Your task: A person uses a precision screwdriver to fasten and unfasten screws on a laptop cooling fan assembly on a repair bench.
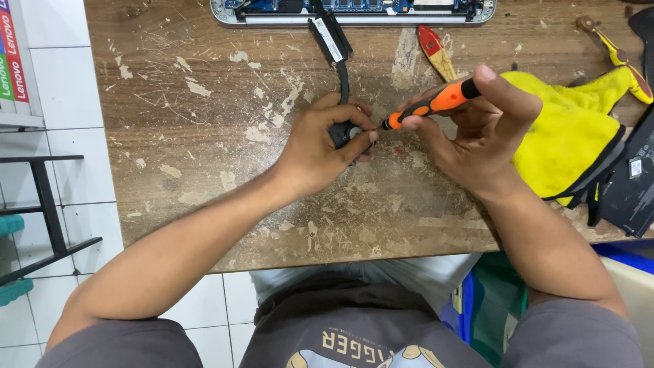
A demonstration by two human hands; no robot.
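Observation:
My left hand point(320, 146) grips a small black part point(346, 131) on the worn wooden table point(204, 170). A black strip point(331, 37) runs from that part up toward an opened laptop base point(354, 10) at the table's far edge. My right hand point(487, 129) holds an orange and black screwdriver point(436, 103), its tip touching the black part between my left fingers.
A yellow cloth point(565, 133) lies right of my right hand, with a black panel point(630, 180) at the right edge. A red-handled tool point(436, 51) and a yellow-handled tool point(613, 54) lie at the back. White tiled floor and a black rack point(48, 204) are at left.

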